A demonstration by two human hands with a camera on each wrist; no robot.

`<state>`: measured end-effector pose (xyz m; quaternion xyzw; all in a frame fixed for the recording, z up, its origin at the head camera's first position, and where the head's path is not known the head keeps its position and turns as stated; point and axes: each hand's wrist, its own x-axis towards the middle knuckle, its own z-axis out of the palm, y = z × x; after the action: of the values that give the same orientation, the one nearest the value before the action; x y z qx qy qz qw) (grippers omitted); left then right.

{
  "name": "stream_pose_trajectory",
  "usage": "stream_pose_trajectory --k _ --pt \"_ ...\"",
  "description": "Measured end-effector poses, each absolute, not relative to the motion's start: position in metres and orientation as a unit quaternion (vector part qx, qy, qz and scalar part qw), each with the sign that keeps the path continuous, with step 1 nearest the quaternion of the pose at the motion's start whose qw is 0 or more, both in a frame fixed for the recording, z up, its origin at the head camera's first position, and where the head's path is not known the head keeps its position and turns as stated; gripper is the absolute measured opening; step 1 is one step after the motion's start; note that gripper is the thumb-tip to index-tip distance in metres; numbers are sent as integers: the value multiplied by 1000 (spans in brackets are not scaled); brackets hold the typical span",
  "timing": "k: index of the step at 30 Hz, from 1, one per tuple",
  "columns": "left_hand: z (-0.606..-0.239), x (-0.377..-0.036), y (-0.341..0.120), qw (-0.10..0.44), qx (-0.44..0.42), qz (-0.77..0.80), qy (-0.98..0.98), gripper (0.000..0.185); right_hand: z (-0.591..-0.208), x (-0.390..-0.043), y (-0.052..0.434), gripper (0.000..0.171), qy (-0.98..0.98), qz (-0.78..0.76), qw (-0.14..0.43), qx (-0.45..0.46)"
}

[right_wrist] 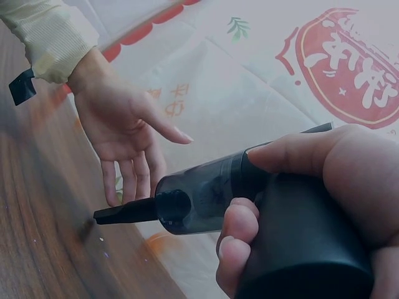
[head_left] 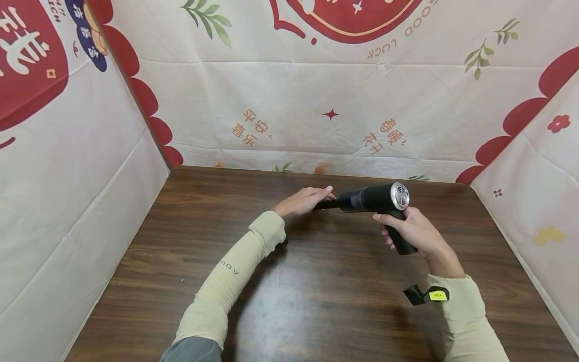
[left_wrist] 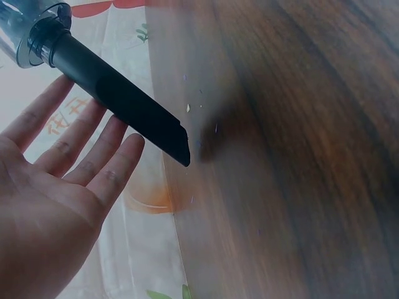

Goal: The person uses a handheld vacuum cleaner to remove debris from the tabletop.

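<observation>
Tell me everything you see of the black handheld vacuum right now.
The black handheld vacuum is pistol-shaped: a dark, seemingly plastic barrel with a smoky translucent front section, a silver grille at the rear and a slim flat-tipped nozzle. It is held level above the wooden table. The right hand grips its handle; the open left hand is beside the nozzle.

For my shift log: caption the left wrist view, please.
Open left hand beside the black nozzle of a handheld vacuum, above the wooden table.

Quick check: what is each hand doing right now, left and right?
Left hand: open, fingers straight, beside the black nozzle, holding nothing.
Right hand: closed around the handle of the handheld vacuum.
</observation>
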<state>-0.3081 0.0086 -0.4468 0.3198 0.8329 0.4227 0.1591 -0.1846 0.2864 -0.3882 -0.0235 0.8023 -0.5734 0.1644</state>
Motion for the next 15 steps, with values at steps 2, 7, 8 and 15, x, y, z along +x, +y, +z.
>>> stream_pose_trajectory --k 2,7,8,15 --pt "-448 -308 9 160 320 422 833 63 -389 -184 287 41 802 -574 165 -22" --pt "-448 -307 11 158 318 424 833 63 -389 -183 287 43 801 -576 163 -20" --pt "-448 -307 11 158 318 424 833 63 -390 -183 287 42 801 -576 163 -19" --pt "-448 -306 13 162 313 427 832 63 -390 -181 287 42 800 -577 164 -13"
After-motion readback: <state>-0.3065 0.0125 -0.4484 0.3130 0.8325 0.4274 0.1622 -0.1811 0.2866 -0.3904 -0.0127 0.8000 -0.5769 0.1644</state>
